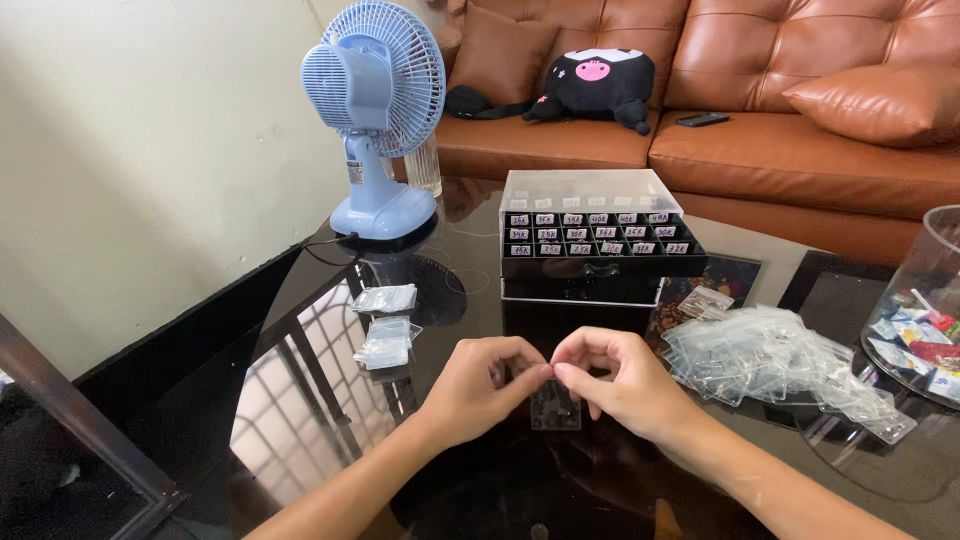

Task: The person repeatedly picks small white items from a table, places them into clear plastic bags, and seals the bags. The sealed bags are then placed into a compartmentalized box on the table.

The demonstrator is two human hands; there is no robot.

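**Risk check: small bag pinched between both hands, lots of loose stock nearby**

Grip state: my left hand (478, 388) and my right hand (618, 382) meet fingertip to fingertip over the glossy black glass table (330, 440). Both are closed in a pinch on the top edge of a small clear plastic zip bag (556, 407), which hangs just below the fingers, close above the glass. Can't tell whether anything is inside; it's too small and see-through.

Failure modes, near to far:

- Pinch is on the thin top edge only. Slick film, so I judge a slip or a skewed pull likely if the two hands don't stay level. A drop lands on dark reflective glass, where a clear bag is hard to spot.
- Right forearm runs just beside the loose heap of clear plastic bags (775, 358). An elbow sweep would scatter it or push pieces off the table edge.
- Two small stacks of clear bags (385, 325) sit left of my left hand. Same sweep risk, smaller.
- Clear round container of mixed coloured packets (925, 300) at far right, near the table edge. A knock would probably tip it.
- Clear-lidded black organiser box with rows of small labelled compartments (595, 235) sits behind my hands. Labels are tiny, so picking the wrong slot is plausible.
- Light blue desk fan (375, 110) at the back left, head turned away from me. Can't tell if it's running. Any airflow would lift these light bags.
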